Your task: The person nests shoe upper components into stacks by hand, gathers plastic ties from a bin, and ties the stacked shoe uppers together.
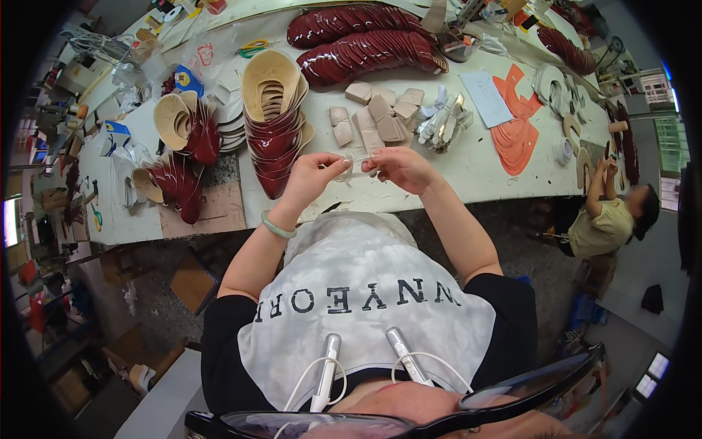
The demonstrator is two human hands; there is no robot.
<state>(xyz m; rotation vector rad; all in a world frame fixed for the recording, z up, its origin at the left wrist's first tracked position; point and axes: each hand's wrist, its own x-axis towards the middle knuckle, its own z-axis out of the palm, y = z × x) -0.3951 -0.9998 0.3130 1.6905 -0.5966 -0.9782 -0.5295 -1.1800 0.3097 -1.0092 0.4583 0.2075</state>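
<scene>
My left hand (316, 175) and my right hand (398, 167) meet over the edge of a white worktable (439, 179). Between their fingertips they pinch a small clear strip (355, 170), thin and see-through. A green bangle (276, 227) sits on my left wrist. Just beyond the hands lie several beige heel-shaped pads (376, 113) and a bundle of clear and silvery pieces (442, 121). A stack of dark red shoe insoles (274, 135) with tan undersides stands left of them.
Long rows of dark red insoles (365, 40) lie at the back. More red and tan insole stacks (186, 128) sit at the left. Orange cut pieces (515, 132) and a paper sheet (486, 97) lie at the right. Another person (610, 216) sits at the table's right end.
</scene>
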